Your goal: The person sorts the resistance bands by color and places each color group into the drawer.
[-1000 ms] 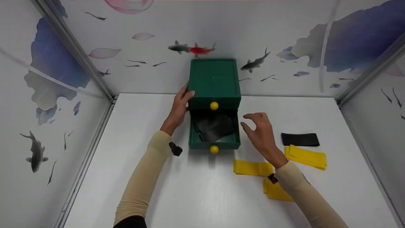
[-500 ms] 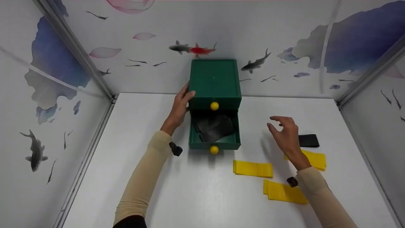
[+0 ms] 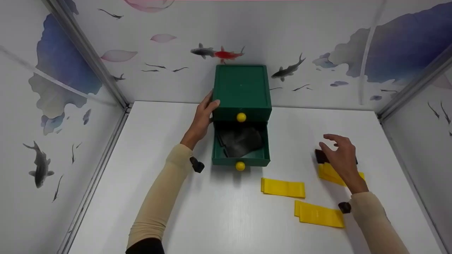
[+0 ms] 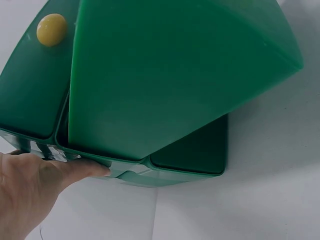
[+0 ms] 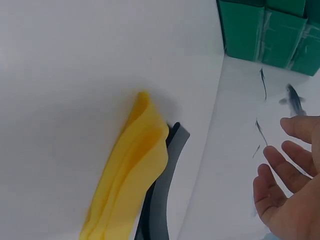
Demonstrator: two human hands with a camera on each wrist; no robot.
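My left hand [image 3: 200, 121] rests against the left side of a green two-drawer cabinet [image 3: 242, 86], its thumb at the front edge. In the left wrist view the thumb lies straight along the cabinet's side. The lower drawer [image 3: 259, 155] is pulled out and has black folded pieces [image 3: 243, 141] inside. My right hand [image 3: 340, 157] hovers over a black folded strip [image 3: 321, 156] and a yellow folded strip [image 3: 328, 173], partly hiding both. Its fingers are loosely bent, with nothing between them. In the right wrist view the hand [image 5: 295, 185] is apart from the strips.
Two more yellow folded strips, a nearer one [image 3: 319, 214] and a farther one [image 3: 282, 187], lie on the white table [image 3: 226, 218] right of centre. Yellow knobs mark the upper drawer [image 3: 241, 117] and lower drawer. A patterned wall [image 3: 159, 84] stands close behind the cabinet.
My right hand has moved right, from beside the pulled-out drawer to above the black and yellow strips. My left hand has stayed on the cabinet.
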